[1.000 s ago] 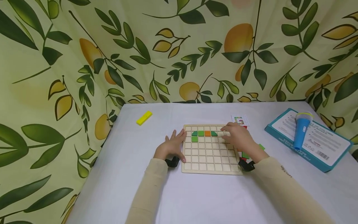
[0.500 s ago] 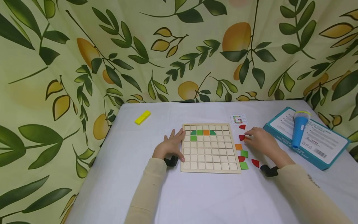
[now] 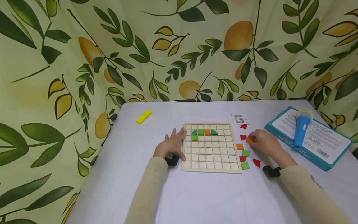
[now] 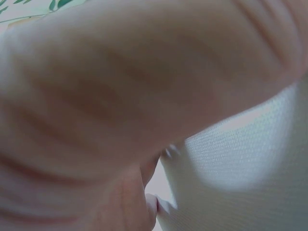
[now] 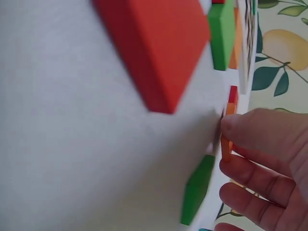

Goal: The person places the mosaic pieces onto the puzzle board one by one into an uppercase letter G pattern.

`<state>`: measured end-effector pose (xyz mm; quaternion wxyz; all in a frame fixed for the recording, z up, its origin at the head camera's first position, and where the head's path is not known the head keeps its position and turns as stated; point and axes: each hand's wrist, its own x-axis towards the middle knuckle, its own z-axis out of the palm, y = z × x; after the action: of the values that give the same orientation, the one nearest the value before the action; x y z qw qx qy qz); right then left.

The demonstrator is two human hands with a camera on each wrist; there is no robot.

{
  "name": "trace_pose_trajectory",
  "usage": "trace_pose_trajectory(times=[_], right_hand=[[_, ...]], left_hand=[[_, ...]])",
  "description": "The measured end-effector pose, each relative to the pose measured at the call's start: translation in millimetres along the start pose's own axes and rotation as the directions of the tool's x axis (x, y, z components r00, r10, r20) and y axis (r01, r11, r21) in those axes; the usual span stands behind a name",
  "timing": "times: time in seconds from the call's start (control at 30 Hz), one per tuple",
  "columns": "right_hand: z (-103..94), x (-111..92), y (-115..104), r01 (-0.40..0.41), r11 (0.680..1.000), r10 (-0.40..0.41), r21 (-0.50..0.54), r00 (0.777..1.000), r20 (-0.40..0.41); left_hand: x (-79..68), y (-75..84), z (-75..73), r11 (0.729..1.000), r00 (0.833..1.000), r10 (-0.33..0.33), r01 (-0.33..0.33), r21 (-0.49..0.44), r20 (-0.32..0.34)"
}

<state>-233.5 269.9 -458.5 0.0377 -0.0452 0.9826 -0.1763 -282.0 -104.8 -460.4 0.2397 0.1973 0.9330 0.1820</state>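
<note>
My right hand pinches an orange square tile between thumb and fingers, just off the right side of a wooden grid board. My left hand rests along the board's left edge with fingers spread. Near the board's top lie a row of green and orange tiles, among them an orange square, with a green square below the row's left end. Beside the board are loose tiles: red quarter-rounds, green squares and another orange square. The left wrist view shows mostly blurred skin.
A small pattern card lies beyond the board's top right corner. At right, a blue toy microphone rests on a teal-and-white box. A yellow block lies at the back left. A leaf-patterned curtain hangs behind the table.
My right hand moved right, off the board to the loose tiles, uncovering them, and now lifts an orange square tile. The left hand has stayed at the board's edge.
</note>
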Motion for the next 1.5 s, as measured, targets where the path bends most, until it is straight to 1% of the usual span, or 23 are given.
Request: trace_pose_trajectory(times=[0.17,0.3,0.47,0.63,0.73,0.83,0.93,1.07,1.23,1.33,1.5], right_hand=[[-5.0,-1,-5,-0.010,1.000,0.010,0.022,1.000,-0.004],[-8.7,-1,-17,0.003,0.999,-0.002,0.038,1.000,-0.014],[-9.8,7,-37,0.062,0.998,-0.062,0.023,0.998,-0.022],[-6.1,16,-63,0.136,0.990,-0.135,0.023,0.991,-0.020],[-0.5,22,-79,0.207,0.978,-0.207,0.003,0.978,-0.040],[6.1,29,-95,0.289,0.957,-0.290,-0.027,0.955,-0.064],[11.8,32,-111,0.341,0.938,-0.344,-0.057,0.936,-0.071],[19.0,37,-128,0.373,0.925,-0.378,-0.076,0.923,-0.066],[26.7,40,-146,0.416,0.907,-0.419,-0.067,0.907,-0.041],[30.5,42,-154,0.443,0.894,-0.445,-0.067,0.895,-0.024],[37.1,43,-166,0.468,0.881,-0.469,-0.068,0.883,-0.006]], left_hand=[[-1.5,0.1,-0.1,1.000,1.000,-0.001,0.002,-0.007,0.010],[-2.3,0.3,-0.6,1.000,1.000,0.003,-0.003,-0.003,0.006],[-1.5,-0.3,-0.9,1.000,1.000,-0.002,0.002,-0.005,0.006],[-1.3,-0.5,-0.8,1.000,1.000,-0.004,0.004,0.001,0.004],[-1.6,-0.6,-0.8,1.000,1.000,-0.004,0.004,0.002,0.002],[-1.8,-0.4,-0.3,1.000,1.000,-0.006,0.006,0.000,-0.004],[-1.5,0.1,-0.1,1.000,1.000,-0.007,0.007,0.000,-0.007],[-1.6,1.3,-1.2,1.000,1.000,-0.008,0.008,-0.005,-0.005],[-1.6,2.0,-2.0,1.000,1.000,-0.013,0.013,-0.009,0.001],[-1.7,2.2,-2.4,1.000,1.000,-0.015,0.015,-0.010,0.006],[-2.6,2.6,-3.0,1.000,1.000,-0.019,0.019,-0.006,0.009]])
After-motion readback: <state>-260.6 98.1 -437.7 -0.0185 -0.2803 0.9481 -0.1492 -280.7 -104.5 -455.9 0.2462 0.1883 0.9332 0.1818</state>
